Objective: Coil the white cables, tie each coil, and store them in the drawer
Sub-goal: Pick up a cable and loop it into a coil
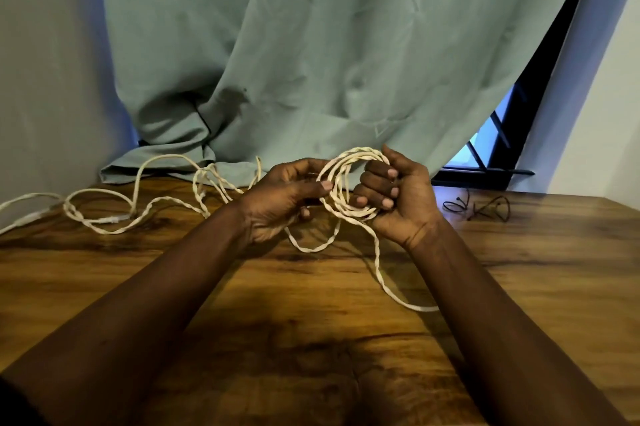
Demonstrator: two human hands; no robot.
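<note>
The coil [349, 183] is held above the middle of the desk [519, 287], gripped by the right hand [401, 197] on its right and pinched by the left hand [284, 204] on its left. The loose cable [311, 249] hangs below the coil. From there it trails left across the far part of the desk, and one end runs toward the near right. Wire ties [478, 205] lie right of the right hand. The curtain [311, 44] hangs behind the desk, with the window [519, 134] behind it on the right.

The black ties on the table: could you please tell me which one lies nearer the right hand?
The smaller looped black tie, just beside the right hand; the other tie lies farther towards the table's right side.
</note>
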